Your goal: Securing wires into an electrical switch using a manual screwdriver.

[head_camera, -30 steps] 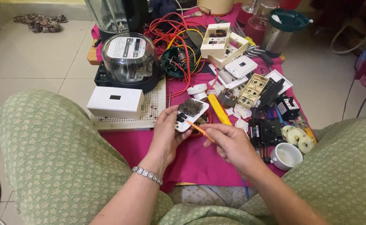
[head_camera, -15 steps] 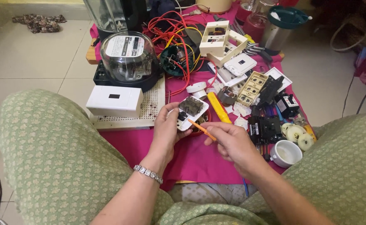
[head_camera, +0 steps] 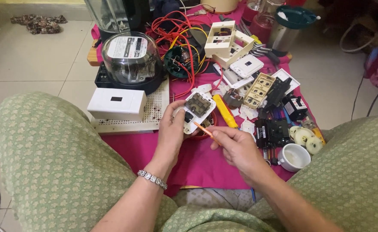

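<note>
My left hand [head_camera: 172, 131] holds a small white switch module [head_camera: 197, 108] with its back side up, showing dark terminals. My right hand [head_camera: 236, 148] grips a thin orange screwdriver [head_camera: 206, 130], and its tip touches the lower edge of the module. Both hands hover over a magenta cloth [head_camera: 197, 163] spread on the floor between my knees. A silver bracelet [head_camera: 152, 179] is on my left wrist.
A glass-domed electric meter [head_camera: 131, 58] and a white box [head_camera: 116, 104] on a perforated board sit at the left. Tangled red and yellow wires [head_camera: 180, 41], cream switch frames [head_camera: 225, 41], a yellow tester [head_camera: 225, 112], black parts and a white cup [head_camera: 294, 157] lie around.
The hands stay together on the module; the screwdriver tip has shifted only slightly against it. The camera has tilted a little.
</note>
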